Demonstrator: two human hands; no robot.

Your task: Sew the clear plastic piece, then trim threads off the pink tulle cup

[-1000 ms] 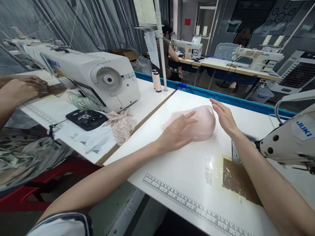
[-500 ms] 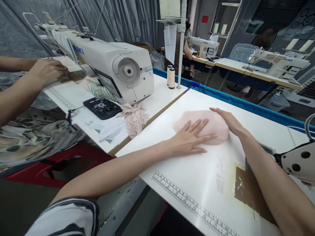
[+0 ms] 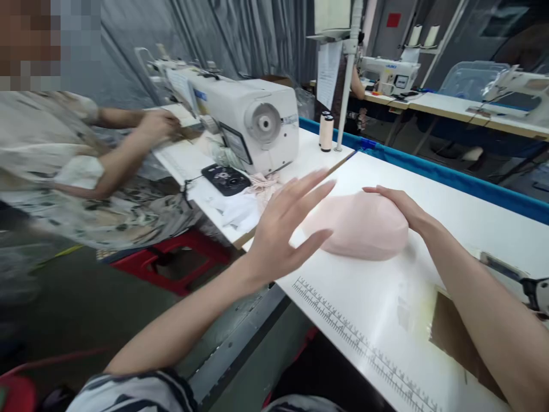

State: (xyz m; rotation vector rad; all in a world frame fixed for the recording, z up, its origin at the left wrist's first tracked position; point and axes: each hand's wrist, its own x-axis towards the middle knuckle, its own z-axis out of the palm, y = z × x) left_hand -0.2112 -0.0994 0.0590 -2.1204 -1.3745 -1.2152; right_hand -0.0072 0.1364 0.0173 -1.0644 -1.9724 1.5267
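Observation:
A pale pink, smooth fabric piece, domed like a bra cup (image 3: 364, 229), lies on the white sewing table (image 3: 343, 286). My right hand (image 3: 401, 209) rests along its far right edge, fingers stretched out and touching the top, not wrapped round it. My left hand (image 3: 287, 229) is raised in the air just left of the pink piece. Its fingers are spread with nothing in them, and they are slightly blurred.
A white sewing machine (image 3: 261, 120) stands on the adjoining table, with a black phone (image 3: 226, 179) and pink lace (image 3: 263, 186) before it. A co-worker's hands (image 3: 158, 126) are there. Thread spools (image 3: 326, 133) stand near the pole. A printed ruler (image 3: 343, 323) runs along my table's edge.
My left hand has lifted off the pink piece and moved left, above the table edge. My right hand stays at the piece's edge. The view has swung left, showing more of the co-worker.

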